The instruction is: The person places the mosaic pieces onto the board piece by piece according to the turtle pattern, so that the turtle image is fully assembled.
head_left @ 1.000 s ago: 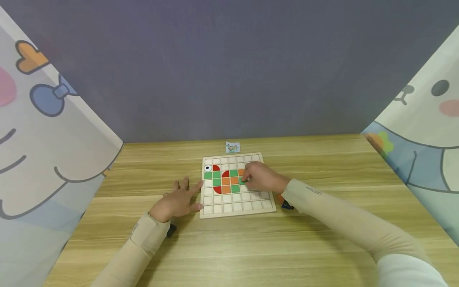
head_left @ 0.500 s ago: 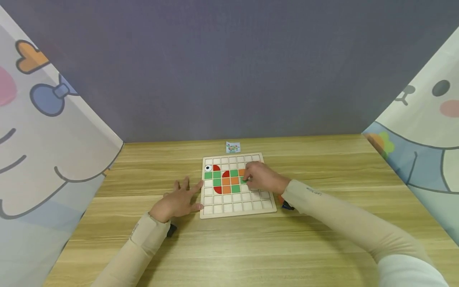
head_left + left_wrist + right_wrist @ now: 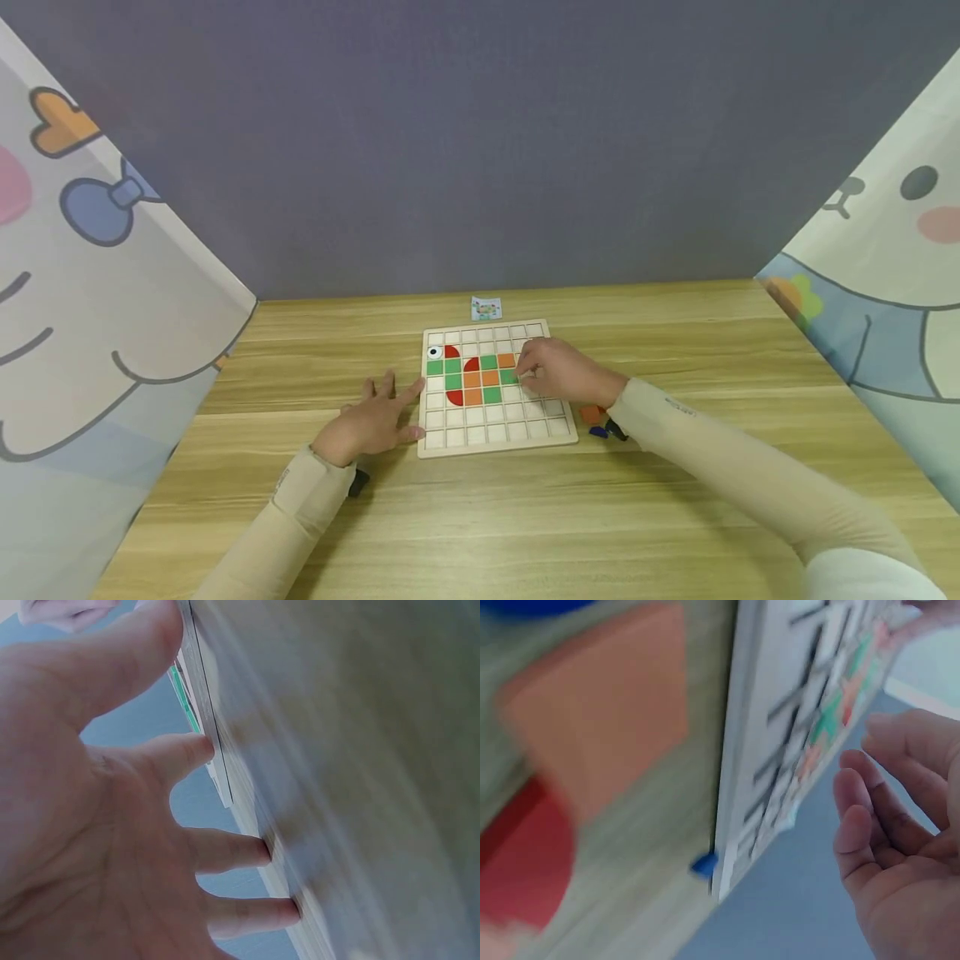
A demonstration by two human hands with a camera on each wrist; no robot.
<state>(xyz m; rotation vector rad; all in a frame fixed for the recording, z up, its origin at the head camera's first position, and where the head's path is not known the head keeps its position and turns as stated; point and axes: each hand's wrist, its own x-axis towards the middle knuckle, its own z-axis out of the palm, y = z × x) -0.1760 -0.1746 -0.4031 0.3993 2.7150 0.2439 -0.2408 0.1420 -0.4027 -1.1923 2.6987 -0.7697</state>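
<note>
The gridded board lies on the table, its compartments holding green tiles, orange tiles, red pieces and an eye piece, as the left hand, spread wide, touches its left edge and the right hand, loosely curved, hovers over its right half.
</note>
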